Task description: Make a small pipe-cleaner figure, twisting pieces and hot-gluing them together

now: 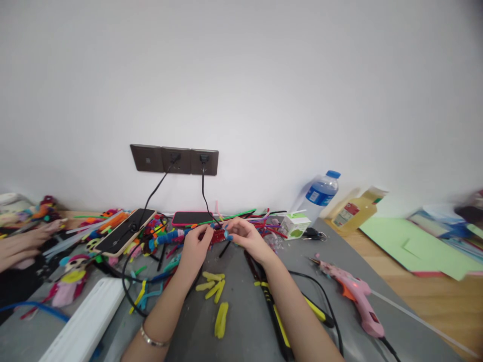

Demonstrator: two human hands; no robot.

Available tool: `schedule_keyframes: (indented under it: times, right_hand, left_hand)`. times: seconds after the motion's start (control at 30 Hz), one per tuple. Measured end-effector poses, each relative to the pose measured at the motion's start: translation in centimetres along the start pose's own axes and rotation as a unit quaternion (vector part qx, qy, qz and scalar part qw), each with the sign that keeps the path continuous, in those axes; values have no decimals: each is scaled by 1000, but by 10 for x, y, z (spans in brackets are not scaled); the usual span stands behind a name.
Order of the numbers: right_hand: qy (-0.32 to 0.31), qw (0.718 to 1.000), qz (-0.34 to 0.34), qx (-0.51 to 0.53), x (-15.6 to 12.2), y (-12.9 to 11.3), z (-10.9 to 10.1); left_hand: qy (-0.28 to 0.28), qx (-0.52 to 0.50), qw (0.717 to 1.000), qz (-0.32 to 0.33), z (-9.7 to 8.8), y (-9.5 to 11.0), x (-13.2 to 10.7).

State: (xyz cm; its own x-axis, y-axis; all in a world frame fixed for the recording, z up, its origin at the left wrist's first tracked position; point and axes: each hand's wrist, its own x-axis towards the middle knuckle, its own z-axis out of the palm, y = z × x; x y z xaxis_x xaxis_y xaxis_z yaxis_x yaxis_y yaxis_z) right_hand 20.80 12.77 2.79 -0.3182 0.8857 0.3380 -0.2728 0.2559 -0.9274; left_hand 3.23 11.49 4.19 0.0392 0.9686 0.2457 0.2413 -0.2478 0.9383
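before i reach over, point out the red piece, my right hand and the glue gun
Red piece (219, 236): head view, on its shiny side between the hands.
Right hand (248, 236): head view, on the back of the hand.
Glue gun (361, 296): head view, on its pink body.

Holding a shiny red piece (219, 236) between the left hand (198, 244) and right hand (247, 237). Wearing a bracelet (153, 338) on the left arm (171, 301). Reaching over a gray table (245, 324), with yellow pieces (221, 320) between the forearms (294, 311), and a pink glue gun (354, 290) and blue-capped bottle (322, 194) off to the right.
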Motion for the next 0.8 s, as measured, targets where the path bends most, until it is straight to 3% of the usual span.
schedule_keyframes:
  times: [0.8]
  right_hand:
    - [-3, 1000, 6, 3, 0, -1, 0]
  left_hand:
    - [8, 1, 1000, -11, 0, -2, 1]
